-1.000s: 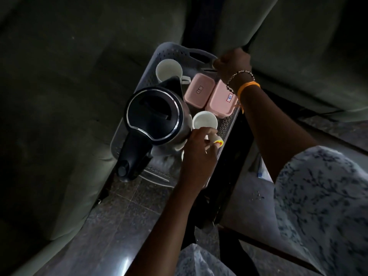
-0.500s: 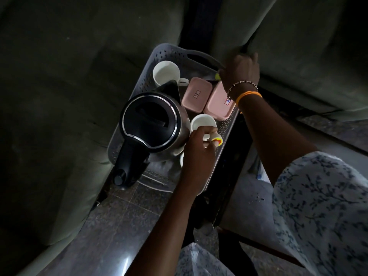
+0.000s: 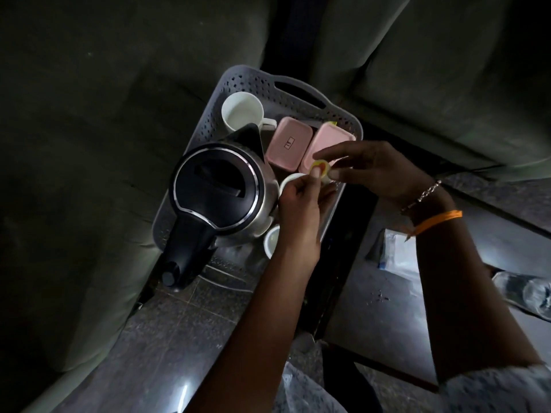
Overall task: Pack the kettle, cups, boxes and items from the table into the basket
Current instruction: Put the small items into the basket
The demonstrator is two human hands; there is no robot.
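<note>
Just right of the kettle (image 3: 220,189), the left hand (image 3: 298,204) holds the small yellow item (image 3: 320,168) in a pinching grip while the right hand (image 3: 375,171) brackets it with thumb and forefinger, though I cannot tell whether that grip has closed, so it is best secured before the left lets go.

A green sofa (image 3: 89,144) borders the tiled floor (image 3: 179,338).

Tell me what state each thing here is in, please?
kettle: upright in basket, lid closed.
far cup: upright, looks empty.
middle cup: upright, partly hidden.
labelled pink box: lid on.
other pink box: lid on.
yellow-topped item: held over the basket.
left hand: pinches that item.
right hand: pinches it too.
</note>
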